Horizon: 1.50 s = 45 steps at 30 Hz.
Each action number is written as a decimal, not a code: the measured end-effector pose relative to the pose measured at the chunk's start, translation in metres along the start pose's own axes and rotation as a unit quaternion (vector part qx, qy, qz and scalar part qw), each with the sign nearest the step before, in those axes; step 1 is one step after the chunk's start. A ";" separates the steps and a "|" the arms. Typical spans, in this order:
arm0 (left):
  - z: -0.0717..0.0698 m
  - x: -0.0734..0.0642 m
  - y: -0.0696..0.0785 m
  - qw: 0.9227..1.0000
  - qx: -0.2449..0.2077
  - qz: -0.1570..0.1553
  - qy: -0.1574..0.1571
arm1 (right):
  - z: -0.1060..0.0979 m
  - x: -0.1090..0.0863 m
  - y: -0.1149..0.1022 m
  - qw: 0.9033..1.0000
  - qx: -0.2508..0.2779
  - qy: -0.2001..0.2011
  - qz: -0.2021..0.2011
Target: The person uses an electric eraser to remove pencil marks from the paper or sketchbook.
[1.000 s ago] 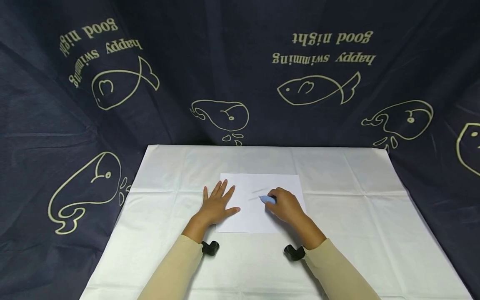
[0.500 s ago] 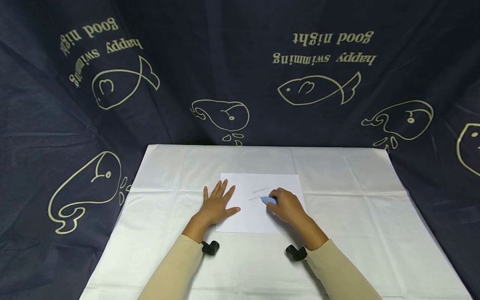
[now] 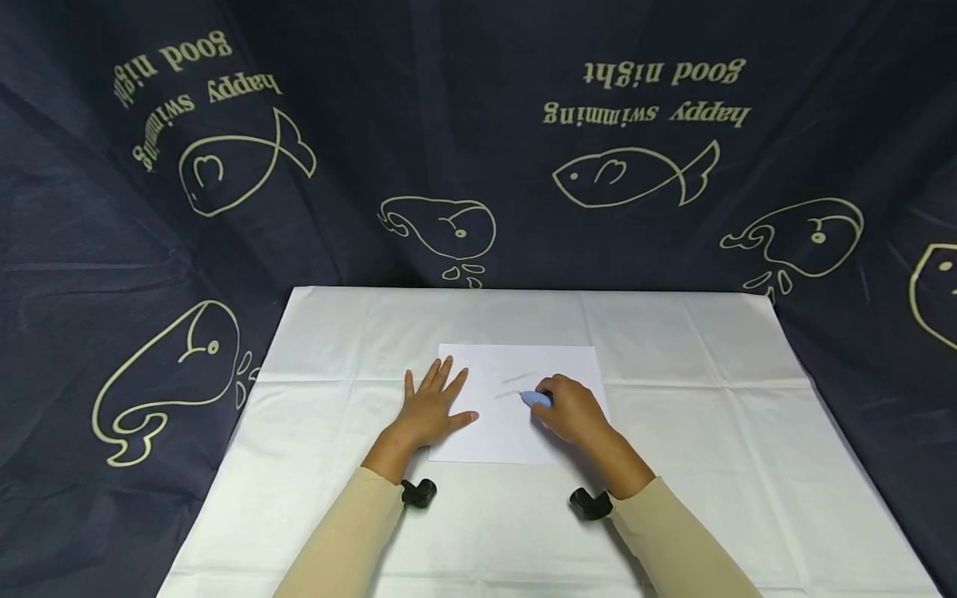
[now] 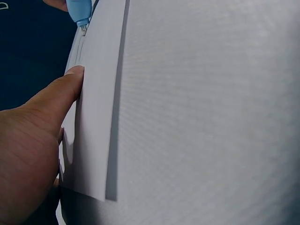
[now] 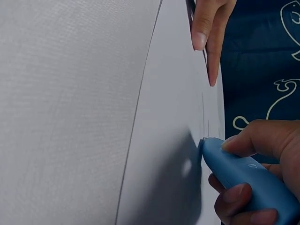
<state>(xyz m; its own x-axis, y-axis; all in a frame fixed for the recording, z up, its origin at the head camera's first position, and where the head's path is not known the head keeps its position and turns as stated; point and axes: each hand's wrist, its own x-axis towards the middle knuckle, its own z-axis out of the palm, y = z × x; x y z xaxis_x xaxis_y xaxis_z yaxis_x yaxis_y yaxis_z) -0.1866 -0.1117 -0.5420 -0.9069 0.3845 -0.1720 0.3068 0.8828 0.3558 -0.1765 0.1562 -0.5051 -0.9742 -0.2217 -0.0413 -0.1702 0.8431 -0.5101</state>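
Note:
A sheet of white paper [image 3: 516, 440] lies on the white-covered table. Fingers spread, my left hand [image 3: 429, 413] rests flat on its left part. On the right side my right hand [image 3: 574, 409] grips what looks like a light-blue correction tape [image 3: 537, 399], its narrow tip pointing left and down at the paper. The right wrist view shows the thumb along the top of the rounded blue body [image 5: 248, 173] and curled fingers below it. Faint grey strokes [image 3: 516, 379] run slantwise near the tip. In the left wrist view my left thumb [image 4: 61, 96] presses along the sheet.
A creased white cloth [image 3: 673, 349] covers the table around the paper. Behind and beside it hangs a dark blue curtain [image 3: 449, 108] with fish and whale outlines. Each wrist carries a small black camera [image 3: 591, 504].
My right hand and the blue correction tape have shifted very slightly to the right. My left hand keeps its place on the paper, and the head view has tilted a touch.

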 end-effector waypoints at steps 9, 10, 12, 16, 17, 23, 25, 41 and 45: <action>-0.003 -0.001 0.002 1.000 -0.009 0.001 -0.004 | 0.004 0.004 0.000 1.000 0.003 0.005 -0.004; -0.003 -0.001 0.002 1.000 -0.007 -0.001 -0.007 | 0.005 0.004 0.000 1.000 0.001 0.003 -0.003; -0.004 -0.001 0.001 1.000 -0.002 -0.004 -0.010 | 0.003 0.004 -0.001 1.000 -0.001 -0.002 0.003; -0.003 0.000 0.000 1.000 0.004 -0.003 -0.006 | 0.001 0.002 -0.001 1.000 -0.006 -0.009 0.011; -0.003 0.000 0.000 1.000 0.004 -0.002 -0.004 | 0.001 0.002 -0.001 1.000 -0.006 -0.009 0.012; -0.003 0.000 0.000 1.000 -0.004 0.000 -0.006 | 0.005 0.005 -0.002 1.000 -0.006 -0.003 0.004; -0.003 0.000 0.001 1.000 -0.006 0.000 -0.004 | 0.006 0.006 -0.003 1.000 -0.006 -0.003 0.004; -0.004 -0.004 0.003 1.000 -0.011 0.000 0.001 | 0.005 0.001 -0.002 1.000 -0.007 0.011 -0.002; -0.005 -0.004 0.003 1.000 -0.008 0.002 0.003 | 0.007 0.000 -0.001 1.000 0.001 0.019 -0.006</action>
<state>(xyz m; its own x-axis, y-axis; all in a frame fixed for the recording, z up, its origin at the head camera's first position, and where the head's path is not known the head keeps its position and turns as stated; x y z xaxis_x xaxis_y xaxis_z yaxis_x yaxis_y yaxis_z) -0.1837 -0.1117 -0.5357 -0.9073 0.3865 -0.1653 0.3058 0.8767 0.3714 -0.1751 0.1525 -0.5104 -0.9772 -0.2123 -0.0026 -0.1810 0.8397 -0.5120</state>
